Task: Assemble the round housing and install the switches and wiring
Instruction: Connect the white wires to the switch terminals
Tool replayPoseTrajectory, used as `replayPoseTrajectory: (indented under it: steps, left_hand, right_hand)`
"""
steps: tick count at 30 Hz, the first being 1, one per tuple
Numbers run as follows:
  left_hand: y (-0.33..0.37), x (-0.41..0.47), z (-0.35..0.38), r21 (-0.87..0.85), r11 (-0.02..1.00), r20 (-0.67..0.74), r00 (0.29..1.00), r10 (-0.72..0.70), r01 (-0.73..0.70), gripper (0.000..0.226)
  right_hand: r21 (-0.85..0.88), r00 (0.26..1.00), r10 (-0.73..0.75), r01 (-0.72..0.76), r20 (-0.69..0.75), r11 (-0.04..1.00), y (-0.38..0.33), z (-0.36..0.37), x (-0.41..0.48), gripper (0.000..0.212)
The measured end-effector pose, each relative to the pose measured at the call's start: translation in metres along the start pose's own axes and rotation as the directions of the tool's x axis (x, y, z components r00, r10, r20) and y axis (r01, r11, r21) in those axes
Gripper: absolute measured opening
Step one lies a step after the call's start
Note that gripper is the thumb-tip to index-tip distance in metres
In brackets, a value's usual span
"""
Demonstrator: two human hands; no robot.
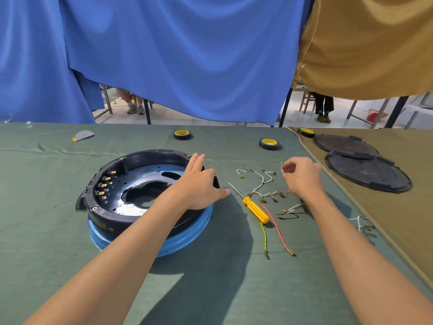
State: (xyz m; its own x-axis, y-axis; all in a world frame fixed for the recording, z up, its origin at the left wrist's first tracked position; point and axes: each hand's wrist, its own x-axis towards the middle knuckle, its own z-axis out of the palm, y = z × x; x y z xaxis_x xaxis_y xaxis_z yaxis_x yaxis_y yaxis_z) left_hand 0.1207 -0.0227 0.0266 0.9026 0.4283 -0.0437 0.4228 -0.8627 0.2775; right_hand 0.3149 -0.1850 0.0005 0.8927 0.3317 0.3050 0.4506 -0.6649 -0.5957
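Observation:
The round black housing (112, 214) sits on a blue ring (187, 240) on the green cloth, with several brass-tabbed switches (105, 184) set along its inner left wall. My left hand (201, 184) rests on the housing's right rim, fingers straight and thumb spread. My right hand (302, 174) hovers right of it and pinches a short white wire (281, 168) with a small terminal at its tip. Loose white wires with brass terminals (264, 181) lie between my hands. A red wire (277, 228) and a green-yellow wire (264, 238) lie nearer me.
A yellow-handled screwdriver (255, 209) lies beside the wires. Two tape rolls (182, 134) (269, 143) stand at the back, a third (305, 132) on the brown cloth. Two black round covers (365, 170) lie at the right. More white wires (359, 222) lie by my right forearm.

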Motion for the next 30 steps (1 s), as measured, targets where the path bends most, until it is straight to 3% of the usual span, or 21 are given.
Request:
replayPoseTrajectory:
  steps: [4,11,14,16,20,30]
  left_hand:
    - [0.0,0.0,0.0,-0.012,1.0,-0.002,1.0,0.004,-0.004,0.068]
    - [0.001,-0.001,-0.001,-0.013,1.0,-0.001,1.0,0.001,-0.001,0.066]
    - [0.001,-0.001,-0.001,-0.016,1.0,-0.002,1.0,0.001,-0.001,0.066]
    - [0.001,-0.001,-0.001,-0.019,1.0,-0.004,1.0,0.002,-0.002,0.065]
    - [0.0,0.0,-0.001,-0.019,1.0,-0.013,1.0,0.006,-0.007,0.064]
    - [0.0,-0.001,-0.002,-0.019,1.0,-0.017,1.0,0.008,-0.009,0.064]
  right_hand:
    - [0.123,0.995,0.047,-0.035,-0.093,0.992,0.005,-0.009,0.003,0.013]
    - [-0.18,0.989,0.022,0.004,0.143,0.984,0.01,0.0,0.001,0.02]
    - [-0.251,0.99,-0.061,0.091,0.124,0.964,0.001,-0.002,-0.002,0.02]
    - [-0.238,0.958,-0.183,0.236,0.222,0.942,-0.008,-0.007,-0.004,0.015]
    - [-0.026,0.768,-0.286,0.366,0.574,0.93,-0.024,-0.012,-0.01,0.009]
    - [-0.038,0.739,-0.362,0.463,0.568,0.886,-0.027,0.009,-0.016,0.014]
